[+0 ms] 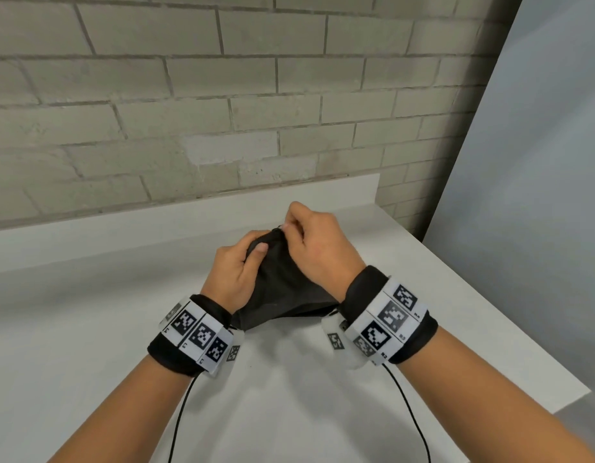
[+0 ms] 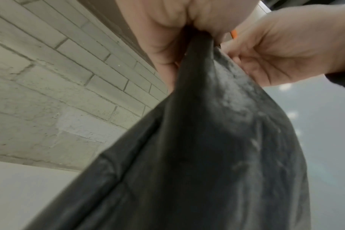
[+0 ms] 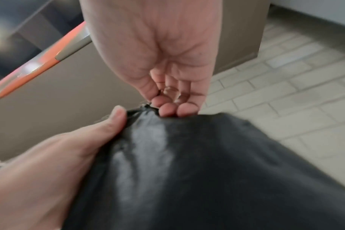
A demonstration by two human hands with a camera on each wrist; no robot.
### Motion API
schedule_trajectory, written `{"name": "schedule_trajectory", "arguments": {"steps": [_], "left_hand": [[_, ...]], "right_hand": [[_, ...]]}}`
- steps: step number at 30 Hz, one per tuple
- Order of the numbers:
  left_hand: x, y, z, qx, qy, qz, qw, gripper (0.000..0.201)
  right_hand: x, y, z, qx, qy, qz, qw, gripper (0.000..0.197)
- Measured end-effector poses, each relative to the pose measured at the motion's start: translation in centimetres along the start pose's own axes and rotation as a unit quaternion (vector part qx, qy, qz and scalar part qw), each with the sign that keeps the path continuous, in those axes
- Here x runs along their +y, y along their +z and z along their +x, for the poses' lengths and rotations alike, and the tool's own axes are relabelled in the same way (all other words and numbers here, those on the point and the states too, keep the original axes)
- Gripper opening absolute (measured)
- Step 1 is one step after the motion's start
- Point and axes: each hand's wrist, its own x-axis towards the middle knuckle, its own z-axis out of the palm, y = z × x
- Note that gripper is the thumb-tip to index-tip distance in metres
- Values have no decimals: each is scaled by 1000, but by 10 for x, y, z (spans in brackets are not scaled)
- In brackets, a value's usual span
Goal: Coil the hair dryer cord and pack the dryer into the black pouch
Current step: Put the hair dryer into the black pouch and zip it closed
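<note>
Gripping the gathered neck of the black pouch [image 1: 282, 282], the left hand [image 1: 234, 272] has its fingers curled round the bunched fabric, thumb pressed on the near face. The right hand [image 1: 317, 243], at 2 o'clock from the left, pinches something small and dark at the very top of the neck, probably a drawstring or cord end; the wrist views are too blurred to say which. From that pinch the pouch hangs down toward 6 o'clock, its lower part resting on the white tabletop [image 1: 88, 322] between the wrists. The hair dryer itself is not visible; judging by the pouch's fullness, it may already be inside. If the right hand pulls while the left slackens, the pouch could slide or tip on the smooth tabletop, or the mouth could close unevenly and snag.
</note>
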Motion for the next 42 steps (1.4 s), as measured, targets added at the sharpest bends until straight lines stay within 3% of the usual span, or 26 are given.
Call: {"name": "schedule_trajectory", "arguments": {"steps": [7,11,14,18,21,23,25,28,30,32,34,36,38,42], "left_hand": [[-10,-9,0,16,-35,-36,999,24],[-14,-10,-1,35,-40,-39,998,22],[-19,-8,-1,26,-56,-42,997,22],[-20,-5,1,19,-56,-31,998,19],[-24,-10,2,26,-54,-65,996,49],[-28,-12,1,1,-54,-55,997,61],[-29,-14,0,-26,-80,-65,994,67],[-27,-20,-4,-75,-100,-91,988,42],[-27,-24,-7,-115,-95,-55,987,21],[-32,-25,-10,-138,-79,-13,987,35],[-37,-23,-12,-130,-64,0,989,52],[-40,-20,-14,-112,-67,12,991,62],[-42,-19,-14,-69,-78,-3,995,67],[-45,-24,-4,42,-89,-17,995,65]], "right_hand": [[88,-30,4,34,173,-91,980,13],[153,-46,-7,-21,294,-206,933,15],[179,-58,-19,-7,363,-212,908,17],[179,-59,-23,87,312,-127,938,13],[178,-56,-24,126,275,17,953,27],[180,-54,-22,115,272,50,954,29],[179,-52,-21,77,284,32,955,18],[176,-47,-23,46,279,28,959,14],[175,-44,-25,44,261,24,964,26],[170,-41,-25,42,264,52,962,25],[162,-41,-24,32,277,127,952,19],[158,-44,-23,10,268,182,946,30],[155,-49,-22,-3,243,157,957,38],[151,-62,-16,81,160,109,978,34]]}}
